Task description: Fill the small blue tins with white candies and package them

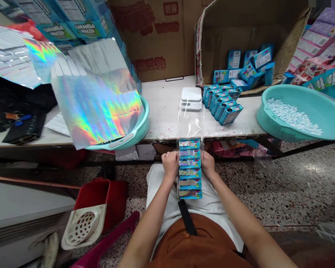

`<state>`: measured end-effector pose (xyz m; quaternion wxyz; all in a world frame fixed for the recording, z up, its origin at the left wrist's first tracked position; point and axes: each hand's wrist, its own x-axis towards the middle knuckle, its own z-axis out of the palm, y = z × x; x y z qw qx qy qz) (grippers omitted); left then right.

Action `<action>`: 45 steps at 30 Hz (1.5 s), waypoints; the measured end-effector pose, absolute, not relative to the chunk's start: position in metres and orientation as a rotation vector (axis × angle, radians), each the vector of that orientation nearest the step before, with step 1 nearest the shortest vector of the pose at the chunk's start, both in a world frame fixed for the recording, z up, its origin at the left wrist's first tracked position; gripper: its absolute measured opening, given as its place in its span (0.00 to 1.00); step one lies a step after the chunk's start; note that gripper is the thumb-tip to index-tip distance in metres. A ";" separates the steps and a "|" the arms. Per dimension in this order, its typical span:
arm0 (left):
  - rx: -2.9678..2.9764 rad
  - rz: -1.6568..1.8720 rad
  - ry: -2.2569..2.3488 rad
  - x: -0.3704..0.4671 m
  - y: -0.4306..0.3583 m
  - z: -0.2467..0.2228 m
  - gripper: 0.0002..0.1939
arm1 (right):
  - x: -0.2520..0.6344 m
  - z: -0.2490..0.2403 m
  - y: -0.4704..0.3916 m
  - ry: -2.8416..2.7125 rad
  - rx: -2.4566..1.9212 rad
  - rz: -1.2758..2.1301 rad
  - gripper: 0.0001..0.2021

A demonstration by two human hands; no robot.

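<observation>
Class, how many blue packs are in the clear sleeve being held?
6: blue packs, in one column in the clear sleeve from table edge to lap, left hand and right hand alongside. Any underneath would be hidden.

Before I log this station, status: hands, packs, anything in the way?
Left hand and right hand gripping clear bag at its sides. Six blue packs inside, one column. Nearest obstacle: table edge, just ahead.

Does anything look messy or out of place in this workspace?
The blue packs in the cardboard box lie tumbled at odd angles, unlike the neat sleeved column being held. The shiny sheet also sits askew over the left basin, hiding much of it. No spill shows.
</observation>
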<state>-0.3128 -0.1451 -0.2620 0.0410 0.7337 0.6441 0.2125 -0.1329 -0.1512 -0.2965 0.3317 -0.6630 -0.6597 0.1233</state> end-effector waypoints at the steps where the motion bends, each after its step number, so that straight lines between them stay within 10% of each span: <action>1: 2.252 0.631 1.961 -0.314 -0.152 -0.263 0.13 | -0.132 -0.298 -0.158 -1.745 -1.728 0.317 0.27; 32: 2.261 -0.043 1.628 -0.339 -0.325 -0.236 0.12 | -0.116 -0.258 -0.319 -2.065 -1.679 0.271 0.10; 45: 2.633 0.531 1.718 -0.346 -0.332 -0.221 0.13 | -0.110 -0.253 -0.327 -2.175 -1.510 -0.020 0.16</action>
